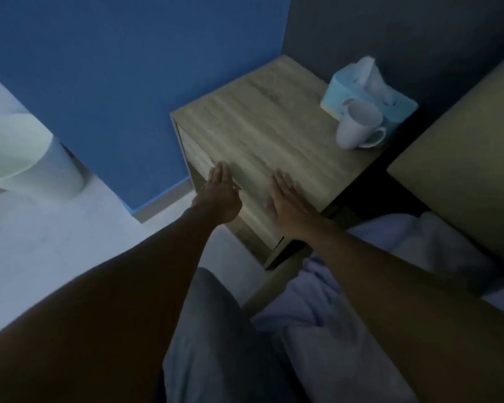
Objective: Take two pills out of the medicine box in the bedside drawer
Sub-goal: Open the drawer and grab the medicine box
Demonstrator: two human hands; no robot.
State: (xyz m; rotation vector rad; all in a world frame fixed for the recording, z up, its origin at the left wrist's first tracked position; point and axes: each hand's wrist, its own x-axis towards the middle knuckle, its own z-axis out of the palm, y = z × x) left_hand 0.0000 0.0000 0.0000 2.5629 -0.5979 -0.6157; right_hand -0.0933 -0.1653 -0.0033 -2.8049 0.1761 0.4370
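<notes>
While your left hand (pixel 219 196) lies flat-fingered at the bedside table's (pixel 262 135) front edge, your right hand (pixel 287 203) rests open on top. Drawer front (pixel 253 225) closed; medicine box unseen. Mug (pixel 358 126), tissue box (pixel 370 94) at far corner. Blue wall (pixel 114 82) left, bed (pixel 390 271) right.

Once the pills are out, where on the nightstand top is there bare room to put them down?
Most of the nightstand top is bare: the stretch from its left edge by the blue wall across to the mug, and forward to the left hand and right hand. The back right corner is crowded by the mug and the tissue box.
</notes>
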